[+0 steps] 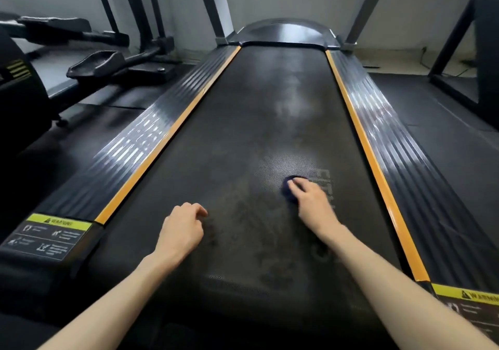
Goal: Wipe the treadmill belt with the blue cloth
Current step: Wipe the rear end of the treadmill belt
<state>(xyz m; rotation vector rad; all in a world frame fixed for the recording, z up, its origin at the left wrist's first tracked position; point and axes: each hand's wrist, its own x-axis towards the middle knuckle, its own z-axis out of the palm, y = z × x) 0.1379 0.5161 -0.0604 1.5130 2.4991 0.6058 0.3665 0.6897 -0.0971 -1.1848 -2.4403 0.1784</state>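
We count one treadmill belt (243,139), one blue cloth (289,187) and two bare hands reaching out over the belt. Our right hand (307,195) lies palm down on the cloth, pressing it flat against the belt right of centre, beside faint printed lettering; its fingers (295,180) spread loosely over the fabric, so only a dark blue edge shows at the fingertips and along the hand's left side, and the cloth's full shape is hidden. Our left hand (182,228) hovers or rests low on the belt nearer to us, holding nothing, its fingers curled inward in a loose half-closed curve; whether it touches the belt we cannot tell. Two orange strips (167,136) border the belt, each with a ribbed dark side rail (127,144) outside it. Two yellow warning labels (60,222) sit at the near corners, the right one cut off by the frame, their small print unreadable. Another exercise machine (94,66) stands to the left, partly cropped.
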